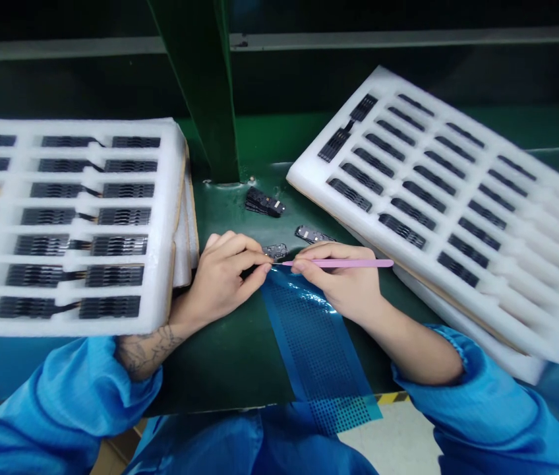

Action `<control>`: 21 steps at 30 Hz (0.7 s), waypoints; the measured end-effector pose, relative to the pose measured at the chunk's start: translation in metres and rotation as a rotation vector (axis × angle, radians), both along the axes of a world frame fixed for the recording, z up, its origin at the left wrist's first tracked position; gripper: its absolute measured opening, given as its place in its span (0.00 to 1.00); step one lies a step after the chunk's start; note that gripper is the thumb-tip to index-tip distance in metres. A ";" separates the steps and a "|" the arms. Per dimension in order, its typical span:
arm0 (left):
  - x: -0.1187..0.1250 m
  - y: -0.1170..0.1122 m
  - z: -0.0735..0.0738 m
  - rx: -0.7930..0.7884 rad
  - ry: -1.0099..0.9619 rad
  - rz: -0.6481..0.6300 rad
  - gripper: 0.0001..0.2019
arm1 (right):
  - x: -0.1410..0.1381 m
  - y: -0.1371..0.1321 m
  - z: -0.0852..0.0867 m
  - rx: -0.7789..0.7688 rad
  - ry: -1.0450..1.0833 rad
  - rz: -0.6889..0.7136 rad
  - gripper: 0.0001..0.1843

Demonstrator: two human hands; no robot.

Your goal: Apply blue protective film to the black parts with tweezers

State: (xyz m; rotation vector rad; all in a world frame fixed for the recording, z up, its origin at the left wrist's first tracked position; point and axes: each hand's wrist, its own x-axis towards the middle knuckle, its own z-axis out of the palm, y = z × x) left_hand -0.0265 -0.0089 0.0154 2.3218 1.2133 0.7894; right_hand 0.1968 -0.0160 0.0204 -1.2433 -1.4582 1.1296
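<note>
My right hand (341,274) holds a slim pink stick-like tool (353,263) with a thin tip, lying level and pointing left. My left hand (230,270) is closed in a pinch at that tip; whatever its fingertips hold is too small to make out. Right behind the fingertips shows a small circuit board (276,251); I cannot tell whether they touch it. More dark boards (313,234) lie just behind my right hand, partly covered by it. Below both hands a blue perforated film strip (309,330) runs over the table's front edge.
A white foam tray (163,231) of black slotted parts stands on others at left, over my left forearm. Another foam tray (494,290) sits slanted on a stack at right. A pile of boards (264,202) lies near the green post (205,99) on the green table (220,363).
</note>
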 end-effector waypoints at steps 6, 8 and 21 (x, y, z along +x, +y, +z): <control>-0.002 0.000 -0.002 0.041 0.005 -0.001 0.07 | 0.000 0.003 0.003 -0.045 0.016 -0.038 0.05; -0.003 0.000 -0.002 0.030 0.010 0.009 0.07 | 0.000 0.004 0.002 -0.090 0.060 -0.019 0.07; -0.002 0.002 -0.005 0.083 -0.019 -0.037 0.04 | 0.004 0.004 -0.004 -0.149 0.130 0.084 0.07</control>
